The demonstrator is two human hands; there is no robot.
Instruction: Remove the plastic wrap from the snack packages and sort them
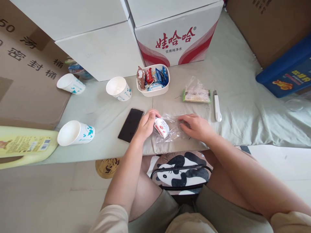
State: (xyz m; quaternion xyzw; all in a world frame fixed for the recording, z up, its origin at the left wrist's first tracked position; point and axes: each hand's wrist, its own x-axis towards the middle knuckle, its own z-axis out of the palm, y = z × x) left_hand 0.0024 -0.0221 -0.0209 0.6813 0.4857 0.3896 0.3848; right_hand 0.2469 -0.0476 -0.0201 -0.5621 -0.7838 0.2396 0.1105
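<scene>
Over a pale-green cloth-covered tabletop, the left hand pinches a white red-lettered packet as the right hand, grip unclear, touches crinkled transparent plastic, a handling step likely needing steadiness next.

Phone, cups, cutter on cloth

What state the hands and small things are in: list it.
White packet, held in left hand
Clear plastic, crumpled
Right hand, fingers bent
Phone, face up, screen dark
Tub, open, filled with packets
Green-edged packet, lying flat
Cutter, lying flat
Front cup, upright, open
Middle cup, upright, open
Back-left cup, upright, open
</scene>
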